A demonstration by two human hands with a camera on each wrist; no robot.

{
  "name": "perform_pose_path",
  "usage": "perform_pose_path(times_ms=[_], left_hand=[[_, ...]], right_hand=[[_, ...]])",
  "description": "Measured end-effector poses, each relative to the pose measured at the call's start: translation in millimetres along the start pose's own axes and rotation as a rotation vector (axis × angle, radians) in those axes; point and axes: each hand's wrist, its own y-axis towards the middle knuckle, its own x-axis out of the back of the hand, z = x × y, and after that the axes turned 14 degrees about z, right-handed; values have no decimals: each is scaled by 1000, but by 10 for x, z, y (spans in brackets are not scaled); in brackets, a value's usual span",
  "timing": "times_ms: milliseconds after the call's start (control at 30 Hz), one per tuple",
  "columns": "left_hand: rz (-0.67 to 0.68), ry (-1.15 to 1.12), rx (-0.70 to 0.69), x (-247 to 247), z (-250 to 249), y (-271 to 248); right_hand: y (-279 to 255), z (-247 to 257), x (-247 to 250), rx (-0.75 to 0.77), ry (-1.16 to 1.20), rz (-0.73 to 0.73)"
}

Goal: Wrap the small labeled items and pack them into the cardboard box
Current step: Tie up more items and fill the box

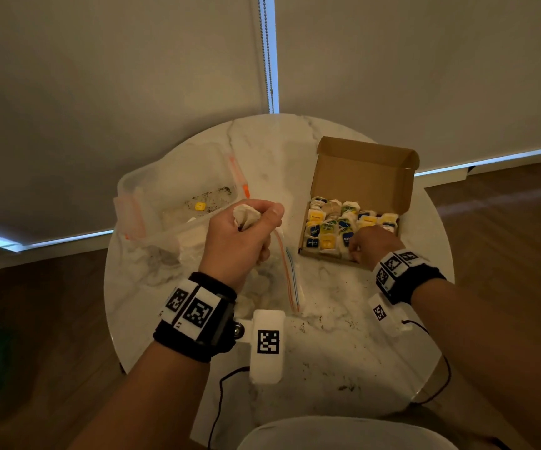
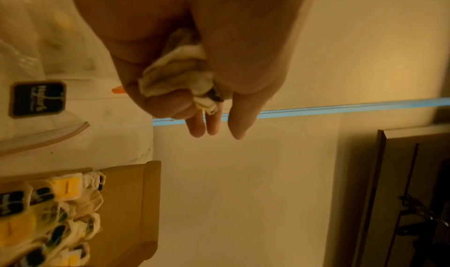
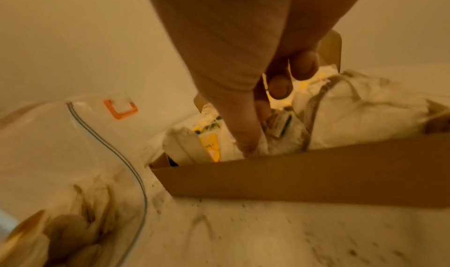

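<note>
A: Item one: our left hand (image 1: 241, 237), raised over the table (image 1: 327, 336). Contents?

B: One wad (image 2: 180, 76) of white wrap, fingers curled tight round it. Whether an item sits inside, we cannot tell.

A: Item two: our right hand (image 1: 371, 246).

B: At the near edge of the box (image 1: 364, 170), fingers bent down, thumb (image 3: 243, 128) pressing a wrapped packet (image 3: 246, 146) behind the front wall. Whether it pinches or only pushes, we cannot tell.

A: Box stock?

B: Rows of packets beyond those fingertips, nearly full. Bag (image 1: 275, 280) lies below the left fist, tub (image 1: 178, 196) beyond it.

A: Handling note?

B: We judge it best to seat this packet label up, flush with its neighbours, pushing straight down so the rows stay put; then bring the wad across.
</note>
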Motion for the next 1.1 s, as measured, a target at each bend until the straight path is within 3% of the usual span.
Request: perform_pose_path(times_ms=[133,233,367,533,667,967,1100], left_hand=[[59,-237,105,9,-28,-3],[110,-424,233,4,-51,-27],[182,-559,293,10,-55,-95],[248,-567,260,-16,-15,-228],[255,-616,294,13,24,-316],[230,-568,281,64,85,-361],[240,-553,275,93,76,-373]], right_hand=[[-262,154,179,124,128,-185],[-630,449,400,386,348,-351],[-1094,919,656,634,517,-421],[-1196,1203,836,664,515,-276],[-1234,1237,891,723,652,-217],[-1371,1104,953,750,987,-394],[-1403,1035,950,760,915,-424]])
